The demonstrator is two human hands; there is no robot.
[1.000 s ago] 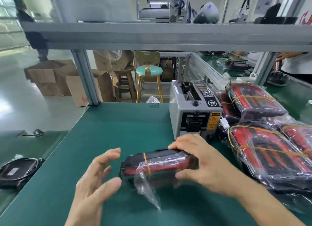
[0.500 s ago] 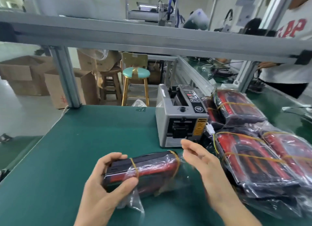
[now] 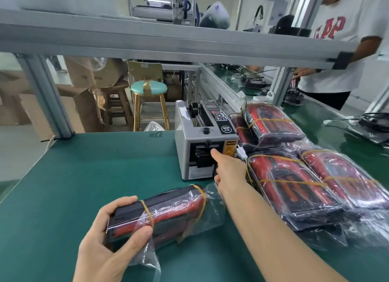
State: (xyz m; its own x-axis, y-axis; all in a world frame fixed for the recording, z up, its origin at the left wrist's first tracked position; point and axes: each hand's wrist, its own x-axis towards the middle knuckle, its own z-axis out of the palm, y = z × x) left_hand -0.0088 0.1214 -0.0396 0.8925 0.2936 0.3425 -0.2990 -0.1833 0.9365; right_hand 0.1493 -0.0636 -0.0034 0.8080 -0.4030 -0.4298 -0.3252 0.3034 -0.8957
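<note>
Yellow warning sticker (image 3: 230,148) on the front of the tape dispenser (image 3: 185,147), just right of the right hand (image 3: 229,174) fingertip: pictogram only, print too small. Black label (image 3: 226,129) on the dispenser's top, beyond that hand, has unreadable white characters. Far up and right of both hands, a white T-shirt (image 3: 357,12) bears red letters, "AP" legible.

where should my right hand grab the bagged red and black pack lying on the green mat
Grip the right end of the bagged pack, just inside the right-hand rubber band, coming from the right with fingers over the top. It lies flat, the left hand grips the other end, and the loose film past the band is limp.
</note>
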